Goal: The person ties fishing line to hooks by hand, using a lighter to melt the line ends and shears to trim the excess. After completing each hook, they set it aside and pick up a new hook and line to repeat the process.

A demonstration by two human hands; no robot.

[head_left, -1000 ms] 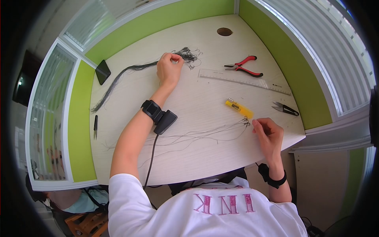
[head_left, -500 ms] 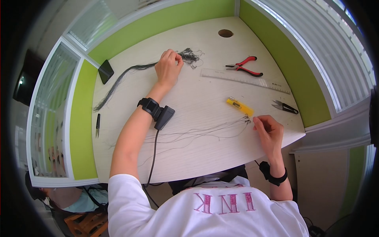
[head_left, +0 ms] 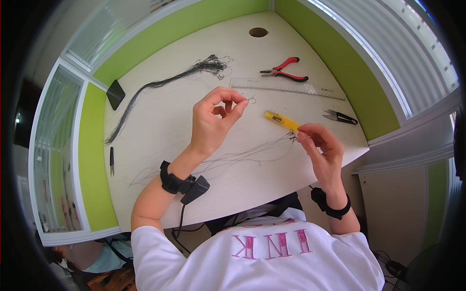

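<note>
My left hand (head_left: 217,116) pinches a small dark fish hook (head_left: 253,100) between thumb and forefinger, above the middle of the desk. My right hand (head_left: 323,148) is closed in a pinch beside a little cluster of hooks (head_left: 292,136); what its fingertips hold, if anything, is too small to make out. From that cluster, thin lines (head_left: 242,156) trail leftward across the desk. Just beyond my right fingertips lies a yellow utility knife (head_left: 281,120). A long dark bundle of lines (head_left: 170,79) with hooks massed at one end rests farther back.
Red-handled pliers (head_left: 286,72) and a clear ruler (head_left: 286,87) lie toward the back right. Black thread snips (head_left: 341,117) sit near the right edge, tweezers (head_left: 112,161) near the left. A black phone-like object (head_left: 115,94) leans against the green partition (head_left: 99,194).
My left hand has come away from the bundle toward me and now holds a hook out. My right hand has shifted slightly closer to the hook cluster. The view has moved a little.
</note>
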